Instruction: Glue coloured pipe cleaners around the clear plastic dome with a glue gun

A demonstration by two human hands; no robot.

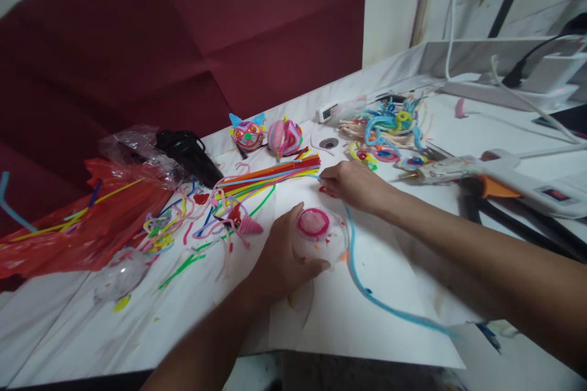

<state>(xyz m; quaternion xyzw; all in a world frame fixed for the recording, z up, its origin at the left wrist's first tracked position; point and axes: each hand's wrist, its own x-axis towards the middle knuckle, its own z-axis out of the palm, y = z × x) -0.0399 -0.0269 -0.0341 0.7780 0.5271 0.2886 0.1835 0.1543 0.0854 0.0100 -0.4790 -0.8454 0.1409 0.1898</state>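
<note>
My left hand (pixel 287 250) is wrapped round a clear plastic ball (pixel 337 238) with a pink coiled disc (pixel 313 222) on its upper side. Orange specks show on the ball. Closed in a pinch, my right hand (pixel 351 183) is just beyond the ball, by the near end of a bundle of coloured pipe cleaners (pixel 270 176). A long blue pipe cleaner (pixel 367 290) runs up from the lower right, past the ball, into my right hand; the fingers partly hide its upper end. White paper (pixel 380 336) lies under the ball.
Two decorated balls (pixel 247 135) stand at the back. Loose pipe cleaner pieces and another clear ball (pixel 121 275) lie left, near red plastic (pixel 82 220) and a black tool (pixel 190 156). Curled pieces (pixel 389 125), a hot glue gun (pixel 518 177) and a power strip (pixel 513 91) are right.
</note>
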